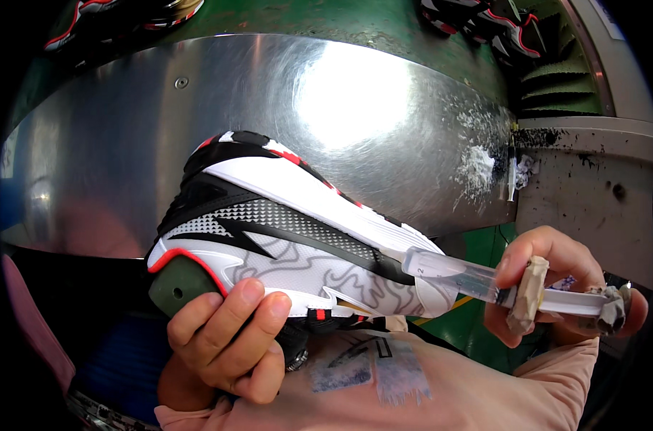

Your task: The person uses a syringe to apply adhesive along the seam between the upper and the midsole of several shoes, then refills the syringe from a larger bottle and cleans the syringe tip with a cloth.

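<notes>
Gripping the near side of a white, black and red shoe (297,269), the left hand (229,337) had its fingers curled against the upper, beside the green last (186,284) at left. And over on the right, the right hand's (553,248) grip was closed around a clear syringe (448,273), fine printed scale marks on its barrel, its tip right at the sole's seam! The shoe overlapped the steel bench's (125,158) near edge; nearer still, a faded print (402,370) showed on the pink shirt (477,370).
</notes>
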Action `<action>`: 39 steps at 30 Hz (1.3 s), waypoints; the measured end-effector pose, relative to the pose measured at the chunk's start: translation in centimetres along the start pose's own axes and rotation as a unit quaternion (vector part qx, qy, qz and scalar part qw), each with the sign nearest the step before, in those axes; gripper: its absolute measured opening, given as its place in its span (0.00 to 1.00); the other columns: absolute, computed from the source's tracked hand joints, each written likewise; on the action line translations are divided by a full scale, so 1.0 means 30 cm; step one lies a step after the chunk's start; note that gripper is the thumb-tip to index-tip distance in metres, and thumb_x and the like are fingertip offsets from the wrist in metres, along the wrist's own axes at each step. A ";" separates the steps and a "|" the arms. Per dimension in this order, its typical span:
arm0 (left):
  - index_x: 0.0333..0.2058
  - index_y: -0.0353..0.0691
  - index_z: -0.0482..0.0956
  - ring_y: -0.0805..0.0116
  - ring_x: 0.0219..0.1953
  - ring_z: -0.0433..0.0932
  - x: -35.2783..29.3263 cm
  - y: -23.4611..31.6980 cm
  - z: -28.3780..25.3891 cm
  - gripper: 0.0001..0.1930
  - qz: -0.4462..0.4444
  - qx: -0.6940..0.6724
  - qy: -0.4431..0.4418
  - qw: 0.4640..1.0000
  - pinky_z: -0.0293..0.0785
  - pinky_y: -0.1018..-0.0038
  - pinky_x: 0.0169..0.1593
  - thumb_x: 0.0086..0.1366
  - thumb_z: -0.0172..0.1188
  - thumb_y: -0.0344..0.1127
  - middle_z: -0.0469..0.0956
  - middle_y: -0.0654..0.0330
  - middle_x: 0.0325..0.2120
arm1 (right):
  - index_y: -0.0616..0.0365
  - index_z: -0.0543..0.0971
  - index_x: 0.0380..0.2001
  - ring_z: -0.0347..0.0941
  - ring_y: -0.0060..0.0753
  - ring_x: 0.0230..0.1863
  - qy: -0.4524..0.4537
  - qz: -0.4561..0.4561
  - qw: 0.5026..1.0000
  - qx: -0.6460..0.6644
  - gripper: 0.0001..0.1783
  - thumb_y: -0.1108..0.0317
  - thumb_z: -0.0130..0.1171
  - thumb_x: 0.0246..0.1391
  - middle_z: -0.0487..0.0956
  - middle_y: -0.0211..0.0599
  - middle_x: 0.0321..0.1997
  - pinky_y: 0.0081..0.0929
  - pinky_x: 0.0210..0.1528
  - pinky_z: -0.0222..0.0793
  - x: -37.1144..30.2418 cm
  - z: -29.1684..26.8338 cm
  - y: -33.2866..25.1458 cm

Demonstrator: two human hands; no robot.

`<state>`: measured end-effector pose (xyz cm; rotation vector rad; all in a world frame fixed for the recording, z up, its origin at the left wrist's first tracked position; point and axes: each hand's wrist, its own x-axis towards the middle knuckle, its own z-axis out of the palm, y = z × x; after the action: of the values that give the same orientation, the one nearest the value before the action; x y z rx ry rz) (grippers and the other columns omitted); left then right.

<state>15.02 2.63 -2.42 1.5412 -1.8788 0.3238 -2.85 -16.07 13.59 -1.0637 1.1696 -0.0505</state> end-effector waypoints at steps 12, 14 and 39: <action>0.37 0.36 0.73 0.54 0.33 0.79 0.774 -0.441 0.194 0.30 -0.243 -0.001 0.063 0.968 0.74 0.65 0.38 0.38 0.73 0.47 0.79 0.48 0.30 | 0.64 0.51 0.59 0.69 0.25 0.30 -0.111 -0.298 0.938 0.141 0.58 0.34 0.61 0.34 0.71 0.45 0.39 0.13 0.18 0.61 0.205 -0.517 0.136; 0.41 0.36 0.67 0.51 0.34 0.79 0.956 -0.564 0.316 0.33 -0.297 0.070 0.075 0.949 0.74 0.63 0.38 0.40 0.71 0.48 0.78 0.47 0.31 | 0.62 0.52 0.58 0.68 0.26 0.31 -0.075 -0.255 0.954 0.138 0.59 0.36 0.65 0.30 0.70 0.46 0.41 0.13 0.19 0.61 0.231 -0.456 0.188; 0.55 0.33 0.65 0.67 0.42 0.74 0.116 -0.398 -0.225 0.31 -0.414 -0.024 0.115 0.903 0.73 0.73 0.41 0.50 0.63 0.28 0.72 0.50 0.46 | 0.58 0.56 0.58 0.66 0.27 0.42 -0.023 -0.276 0.957 -0.089 0.48 0.62 0.71 0.35 0.68 0.38 0.43 0.24 0.42 0.67 0.400 -0.127 0.370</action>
<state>28.26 0.66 2.15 2.0004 -0.9131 0.0559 -5.61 -18.94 -2.70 -1.5197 0.8154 -0.3612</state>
